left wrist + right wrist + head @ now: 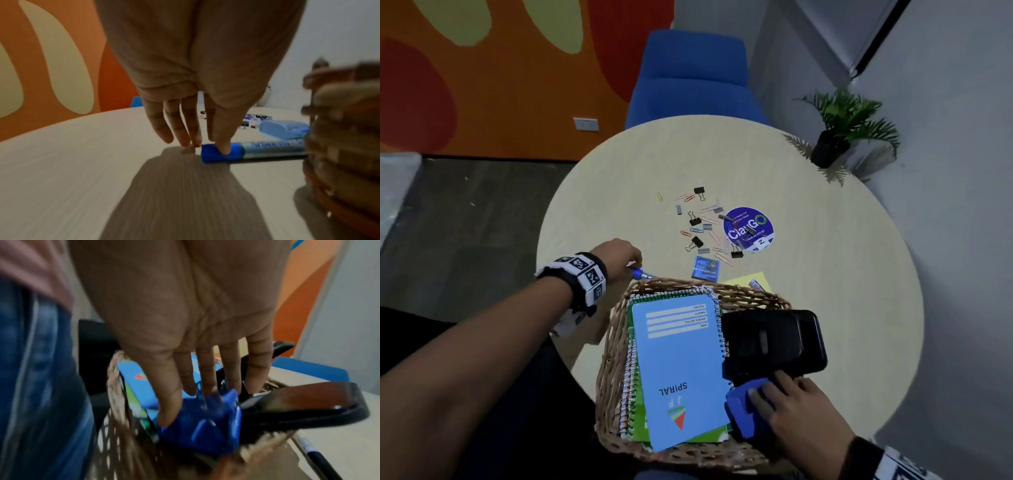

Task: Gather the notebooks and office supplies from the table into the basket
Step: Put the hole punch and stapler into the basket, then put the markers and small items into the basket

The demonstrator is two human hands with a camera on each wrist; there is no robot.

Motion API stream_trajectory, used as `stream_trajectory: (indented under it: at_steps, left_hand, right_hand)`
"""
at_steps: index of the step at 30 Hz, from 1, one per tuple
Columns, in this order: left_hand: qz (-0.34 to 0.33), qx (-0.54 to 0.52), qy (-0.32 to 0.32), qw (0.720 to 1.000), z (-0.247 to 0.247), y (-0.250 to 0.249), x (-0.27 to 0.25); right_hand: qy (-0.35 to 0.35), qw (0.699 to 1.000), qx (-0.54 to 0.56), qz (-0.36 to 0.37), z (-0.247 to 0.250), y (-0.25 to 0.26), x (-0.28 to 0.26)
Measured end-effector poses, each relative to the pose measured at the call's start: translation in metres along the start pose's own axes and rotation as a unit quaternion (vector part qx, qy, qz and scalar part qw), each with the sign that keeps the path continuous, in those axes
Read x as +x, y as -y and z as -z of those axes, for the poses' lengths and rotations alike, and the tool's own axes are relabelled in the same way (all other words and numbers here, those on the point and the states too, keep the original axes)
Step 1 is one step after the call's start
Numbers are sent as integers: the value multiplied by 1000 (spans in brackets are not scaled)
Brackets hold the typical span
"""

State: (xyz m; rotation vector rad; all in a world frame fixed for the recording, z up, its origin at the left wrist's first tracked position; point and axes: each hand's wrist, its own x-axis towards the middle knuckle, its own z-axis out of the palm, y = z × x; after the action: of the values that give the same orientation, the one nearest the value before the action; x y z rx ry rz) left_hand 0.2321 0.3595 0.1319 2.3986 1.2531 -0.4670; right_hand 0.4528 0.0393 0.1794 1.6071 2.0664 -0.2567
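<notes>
A wicker basket [613,359] stands at the table's near edge. Inside lies a light blue spiral notebook [681,359] on top of green ones. A black hole punch [774,342] rests across the basket's right side. My right hand [780,394] grips a blue plastic device [739,414] at the basket's near right corner, thumb on its side and fingers over its top [205,431]. My left hand [619,255] reaches beside the basket's far left rim. Its thumb touches the blue cap of a marker [257,151] lying on the table, fingers straight beside the cap end.
Paper clips, binder clips and staple strips [702,226] are scattered mid-table by a round purple sticker [748,228]. A small blue box [707,269] and a yellow pad [748,282] lie behind the basket. A pen [314,456] lies right of it. Beyond stand a potted plant [839,137] and a blue chair [688,78].
</notes>
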Motion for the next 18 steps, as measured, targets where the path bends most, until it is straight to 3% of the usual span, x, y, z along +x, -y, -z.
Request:
stream_trajectory:
  at_steps: [4, 6, 8, 10, 13, 18]
  left_hand:
    - [-59, 17, -18, 998, -15, 3, 16]
    - [-66, 11, -9, 998, -16, 3, 17]
    - [-59, -2, -14, 998, -10, 6, 11]
    - [-45, -20, -47, 998, 1, 14, -2]
    - [-26, -14, -120, 992, 17, 23, -39]
    - [-31, -55, -203, 977, 20, 8, -122]
  right_hand:
    - [-31, 996, 85, -11, 73, -15, 1]
    - [-9, 990, 138, -25, 113, -34, 24]
    - [-40, 982, 176, -57, 143, -56, 63]
    - [-40, 980, 182, -73, 148, -79, 111]
    - [19, 991, 120, -64, 143, -97, 176]
    - [120, 992, 32, 7, 125, -82, 243]
